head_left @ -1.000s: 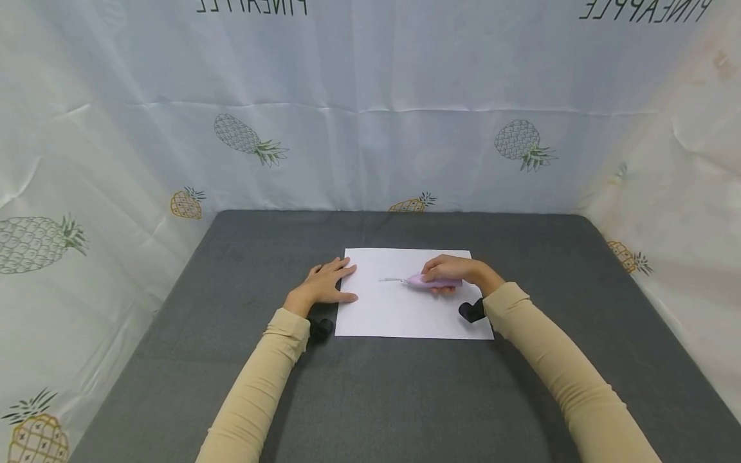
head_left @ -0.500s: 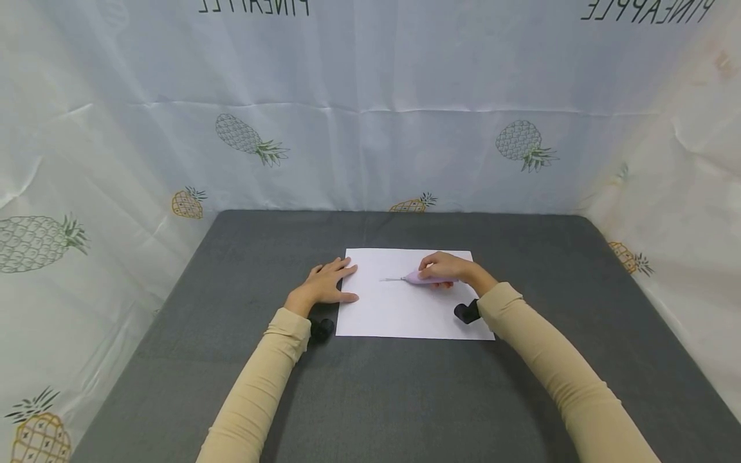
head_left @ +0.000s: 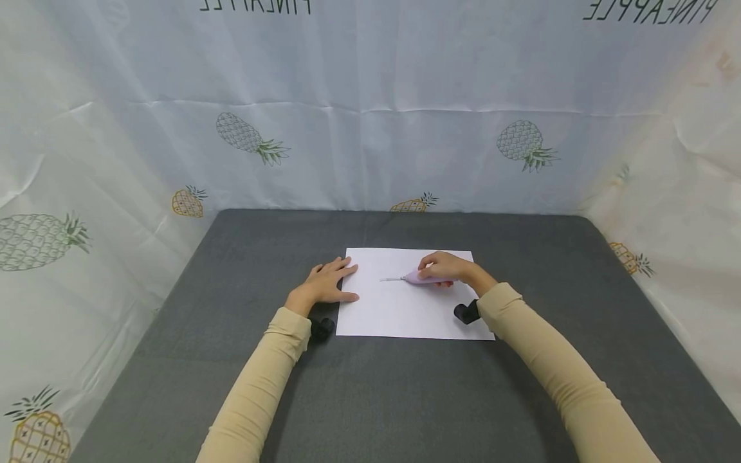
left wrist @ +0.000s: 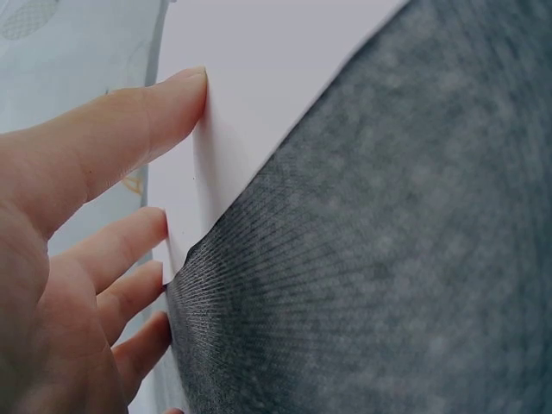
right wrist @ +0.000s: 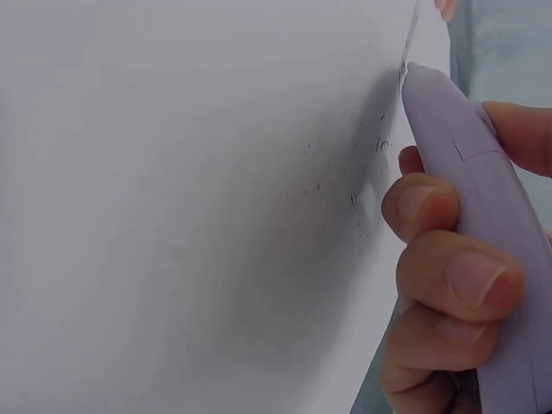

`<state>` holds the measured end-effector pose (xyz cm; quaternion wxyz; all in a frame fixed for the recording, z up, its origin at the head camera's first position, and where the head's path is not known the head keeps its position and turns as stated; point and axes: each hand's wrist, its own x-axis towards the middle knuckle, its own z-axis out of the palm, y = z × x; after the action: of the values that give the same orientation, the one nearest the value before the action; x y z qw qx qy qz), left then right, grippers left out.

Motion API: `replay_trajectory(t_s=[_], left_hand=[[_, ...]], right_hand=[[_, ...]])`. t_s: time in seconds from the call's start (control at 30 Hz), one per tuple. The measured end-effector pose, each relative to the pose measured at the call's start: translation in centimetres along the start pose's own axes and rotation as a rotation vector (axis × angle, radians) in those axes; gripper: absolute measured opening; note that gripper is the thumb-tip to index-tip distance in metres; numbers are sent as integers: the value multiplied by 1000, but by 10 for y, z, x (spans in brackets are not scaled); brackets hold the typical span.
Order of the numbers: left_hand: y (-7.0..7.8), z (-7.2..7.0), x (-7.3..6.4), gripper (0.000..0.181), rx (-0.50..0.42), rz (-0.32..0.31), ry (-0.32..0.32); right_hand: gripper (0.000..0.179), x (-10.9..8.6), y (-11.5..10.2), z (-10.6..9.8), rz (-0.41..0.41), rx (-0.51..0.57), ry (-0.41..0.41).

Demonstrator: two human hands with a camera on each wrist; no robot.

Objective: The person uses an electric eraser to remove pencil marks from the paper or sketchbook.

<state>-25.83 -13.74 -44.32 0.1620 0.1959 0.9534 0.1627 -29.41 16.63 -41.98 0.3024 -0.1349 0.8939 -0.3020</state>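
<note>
A white sheet of paper (head_left: 376,315) lies on the dark grey tabletop. My left hand (head_left: 325,283) rests over its left edge with spread fingers, the thumb and fingertips touching the paper. In the left wrist view the thumb (left wrist: 172,103) lies near the sheet's edge. My right hand (head_left: 446,267) grips a lilac electric eraser (right wrist: 470,172), thumb on one side and fingers curled round the other. The eraser's narrow tip points left, right at the end of a thin grey line (head_left: 389,280) on the paper. Small dark crumbs (right wrist: 353,199) are scattered beside the tip.
The dark table (head_left: 370,399) extends around the sheet. A pale curtain (head_left: 382,154) printed with pineapples hangs behind it and along both sides. Black wrist cameras (head_left: 466,313) sit under both beige sleeves (head_left: 550,344), the right one over the paper.
My right hand and the electric eraser have shifted slightly left along the line, then stay about still. My left hand keeps its place on the paper.
</note>
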Motion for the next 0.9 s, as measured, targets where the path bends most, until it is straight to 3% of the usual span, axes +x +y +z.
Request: replay_trajectory(t_s=[0.23,0.53,0.9], left_hand=[[0,0,-1,78,-2,6,2],[0,-1,-2,78,-2,5,2],[1,0,-1,79,5,3,3]], right_hand=[[31,-2,3,-3,1,31,-30],[30,-6,1,-9,18,35,-138],[32,-5,0,-5,-40,-86,62]])
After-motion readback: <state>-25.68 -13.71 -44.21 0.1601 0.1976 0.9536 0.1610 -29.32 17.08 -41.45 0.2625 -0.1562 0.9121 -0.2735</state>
